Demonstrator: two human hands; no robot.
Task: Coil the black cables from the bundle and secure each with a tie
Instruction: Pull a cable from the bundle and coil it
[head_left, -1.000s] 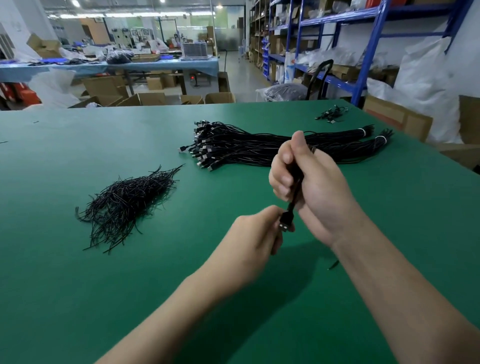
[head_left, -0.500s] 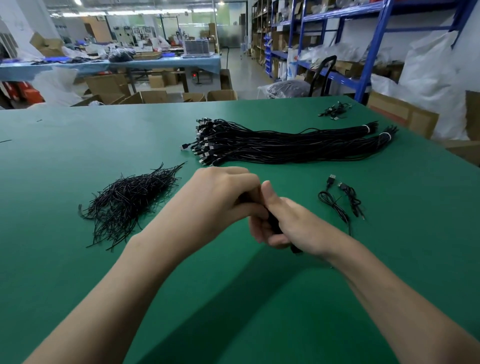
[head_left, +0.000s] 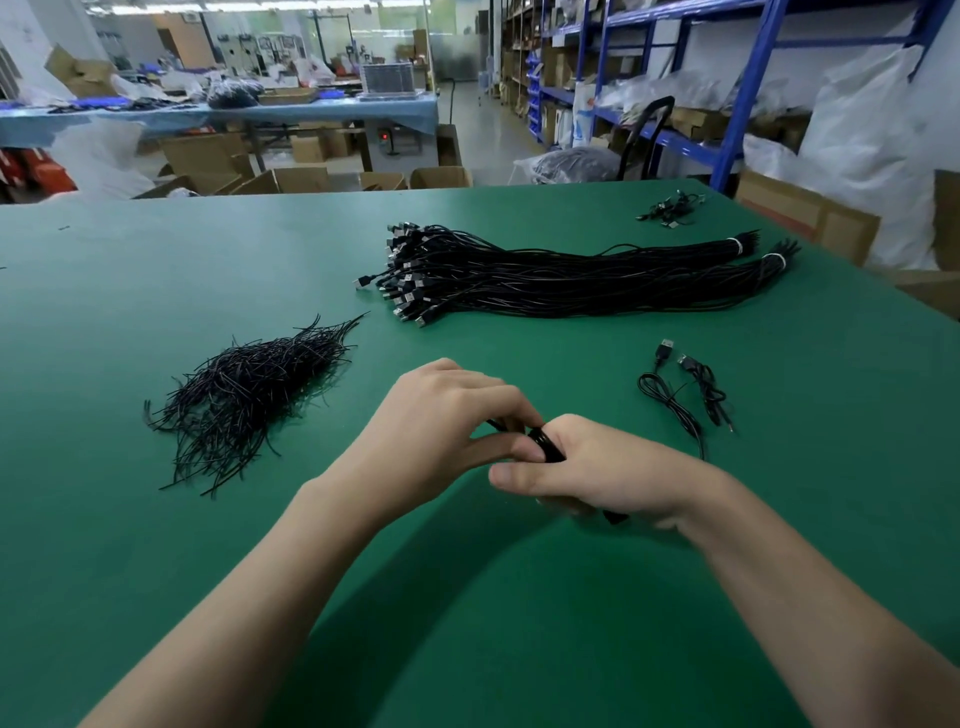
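A long bundle of thin black cables (head_left: 571, 283) lies flat across the far half of the green table mat (head_left: 156, 571). Its USB plugs fan out at the left end, and its right end is gathered into two tails, each cinched by a white band (head_left: 733, 244). Nearer and to the left sits a loose heap of short black wire ties (head_left: 249, 387). A short black coiled cable (head_left: 545, 441) is gripped between the left hand (head_left: 441, 421) and right hand (head_left: 597, 467). It looks wound into a tight hank, though fingers hide most of it. Two loose black USB cables (head_left: 680, 387) lie slack to the right, apart from the bundle.
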